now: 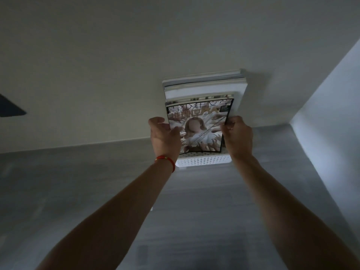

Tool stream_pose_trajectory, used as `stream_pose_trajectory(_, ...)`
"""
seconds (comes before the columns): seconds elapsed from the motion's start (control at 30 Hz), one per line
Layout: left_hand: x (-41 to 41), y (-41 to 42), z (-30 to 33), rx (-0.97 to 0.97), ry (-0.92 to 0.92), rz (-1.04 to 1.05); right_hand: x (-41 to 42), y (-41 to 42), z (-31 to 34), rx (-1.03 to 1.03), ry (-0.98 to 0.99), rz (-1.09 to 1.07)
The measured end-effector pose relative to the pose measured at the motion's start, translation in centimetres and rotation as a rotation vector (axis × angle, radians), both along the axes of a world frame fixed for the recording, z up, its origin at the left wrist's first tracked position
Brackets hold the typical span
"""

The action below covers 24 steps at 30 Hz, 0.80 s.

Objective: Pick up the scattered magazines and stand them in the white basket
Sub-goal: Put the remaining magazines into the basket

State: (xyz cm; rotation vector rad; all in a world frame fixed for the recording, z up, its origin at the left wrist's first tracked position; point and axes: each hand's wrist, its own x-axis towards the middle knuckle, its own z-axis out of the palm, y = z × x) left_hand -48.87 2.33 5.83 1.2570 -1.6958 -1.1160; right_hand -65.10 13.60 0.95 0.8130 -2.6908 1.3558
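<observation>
A magazine point(198, 129) is being held upright by its side edges, pinched by the left hand point(165, 136) and the right hand point(236, 136), at the front of the basket point(202, 161). Behind it, more magazines point(204, 86) are being kept standing against the wall point(116, 55). No scattered ones are being shown on the floor point(78, 191), so the task is judged nearly done.

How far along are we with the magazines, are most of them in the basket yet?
Done: several magazines already stand in the white basket against the wall. In hand: the left hand and right hand grip the front magazine by its edges, seating it. Left: no loose magazines show on the floor in view.
</observation>
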Motion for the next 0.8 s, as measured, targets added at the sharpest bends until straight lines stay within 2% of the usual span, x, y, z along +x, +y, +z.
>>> stream_pose_trajectory(0.07, 0.5, -0.1, -1.0, -0.028, -0.02, 0.016, -0.4, 0.7, -0.7, -0.027, -0.036, -0.026)
stream_pose_trajectory(0.13, 0.9, -0.9, -2.5, 0.0, -0.177, -0.036, -1.3, 1.4, -1.7, 0.103, -0.087, 0.002)
stream_pose_trajectory(0.2, 1.1, -1.9, -3.4, 0.186, -0.306, -0.163, -2.2, 1.6, -2.2, 0.152, -0.32, 0.1)
stream_pose_trajectory(0.27, 0.8, -2.7, -3.8, 0.365, -0.25, -0.31, -2.7, 1.3, -2.4, 0.095, -0.5, 0.206)
stream_pose_trajectory(0.3, 0.4, -3.1, -3.9, 0.382, -0.229, -0.358, -3.1, 1.1, -2.5, 0.081, -0.532, 0.234)
stream_pose_trajectory(0.57, -1.2, -4.6, -4.9, 0.424, -0.115, -0.396, -5.1, -1.0, -2.8, 0.024, -0.649, 0.27)
stream_pose_trajectory(0.8, -0.7, -4.4, -5.8, 0.391, -0.052, -0.357, -2.5, 0.7, -3.3, -0.013, -0.526, 0.157)
